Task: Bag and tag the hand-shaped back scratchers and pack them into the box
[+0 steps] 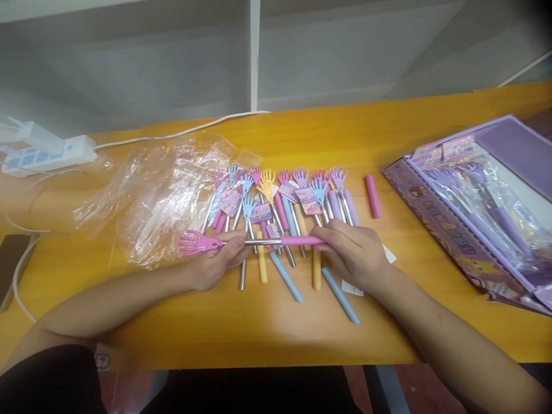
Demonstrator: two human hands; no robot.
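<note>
A pink back scratcher (200, 244) with a hand-shaped head and a metal rod lies level across both my hands. Close to its head, my left hand (219, 261) is closed round the rod. My right hand (351, 250) grips the far end of the pink sleeve (297, 240) that sits on the rod. Behind and below them spreads a pile of back scratchers (267, 181) in pink, blue, yellow and purple, some with printed tags (261, 213). Loose blue sleeves (287, 277) and a yellow sleeve (262, 259) lie nearer me.
Clear plastic bags (164, 201) are heaped left of the pile. On the right stands an open purple box (452, 230) holding bagged purple back scratchers (487, 195). A loose pink sleeve (373, 196) lies between. A white power strip (52, 154) and phone (15, 267) are at far left.
</note>
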